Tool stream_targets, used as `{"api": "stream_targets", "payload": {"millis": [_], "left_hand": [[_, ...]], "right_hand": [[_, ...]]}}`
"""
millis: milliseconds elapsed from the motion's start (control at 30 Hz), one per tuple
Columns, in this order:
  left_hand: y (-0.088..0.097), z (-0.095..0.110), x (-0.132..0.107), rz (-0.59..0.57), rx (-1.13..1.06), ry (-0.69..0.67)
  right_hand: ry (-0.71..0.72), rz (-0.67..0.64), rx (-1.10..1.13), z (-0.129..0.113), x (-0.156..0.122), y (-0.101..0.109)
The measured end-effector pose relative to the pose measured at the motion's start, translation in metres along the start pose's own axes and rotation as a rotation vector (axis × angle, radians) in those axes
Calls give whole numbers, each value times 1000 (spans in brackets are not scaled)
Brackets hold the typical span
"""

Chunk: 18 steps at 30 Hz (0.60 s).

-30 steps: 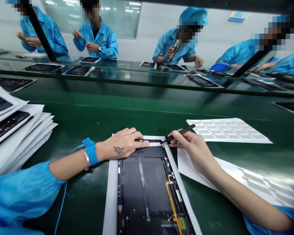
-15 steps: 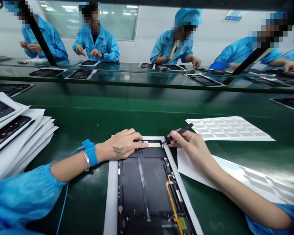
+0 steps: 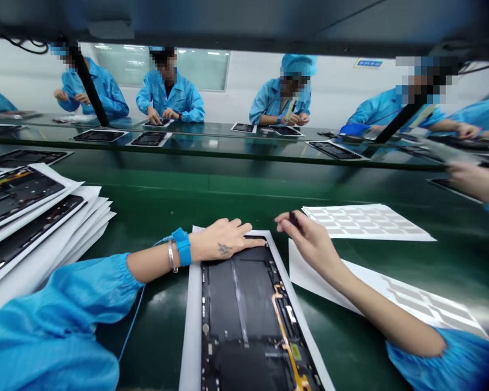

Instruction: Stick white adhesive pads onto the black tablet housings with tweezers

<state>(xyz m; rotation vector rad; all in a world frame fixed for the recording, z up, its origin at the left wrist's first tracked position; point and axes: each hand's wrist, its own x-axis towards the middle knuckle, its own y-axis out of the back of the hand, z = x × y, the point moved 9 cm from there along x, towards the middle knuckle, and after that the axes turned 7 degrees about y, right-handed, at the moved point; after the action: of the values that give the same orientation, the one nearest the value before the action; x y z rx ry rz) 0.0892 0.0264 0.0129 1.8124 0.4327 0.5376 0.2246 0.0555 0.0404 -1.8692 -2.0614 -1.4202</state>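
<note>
the left hand [image 3: 224, 240] lies flat across the top end of an open tablet [image 3: 238, 304], which sits on a white sheet [image 3: 190, 331] on the green worktop [image 3: 158, 203], while the right hand [image 3: 309, 244], apart from it and just beyond the tablet's top corner, pinches a small black tool [image 3: 294, 219] mostly hidden by the fingers. left of the left hand lies a stack of papers [image 3: 61, 239] bearing more tablets, with a blue wrist strap [image 3: 182, 247] around that wrist. beyond and beneath the right hand lie two label sheets [image 3: 367, 222] [image 3: 415, 298], and a co-worker's hand [image 3: 472, 182] reaches in well to its right.
</note>
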Motion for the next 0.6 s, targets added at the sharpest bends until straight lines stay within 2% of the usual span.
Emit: {"api": "stream_targets", "payload": {"millis": [133, 233, 300, 400, 600], "left_hand": [[-6, -14, -11, 36, -131, 107], [-7, -30, -16, 64, -279, 221], [-6, -35, -17, 89, -337, 252], [-5, -36, -15, 108, -358, 258], [-4, -34, -15, 123, -346, 258]], "right_hand": [[226, -280, -165, -35, 8, -29], [314, -511, -318, -43, 13, -58], [349, -621, -385, -44, 15, -74], [399, -729, -418, -44, 15, -88], [470, -833, -455, -47, 13, -98]]}}
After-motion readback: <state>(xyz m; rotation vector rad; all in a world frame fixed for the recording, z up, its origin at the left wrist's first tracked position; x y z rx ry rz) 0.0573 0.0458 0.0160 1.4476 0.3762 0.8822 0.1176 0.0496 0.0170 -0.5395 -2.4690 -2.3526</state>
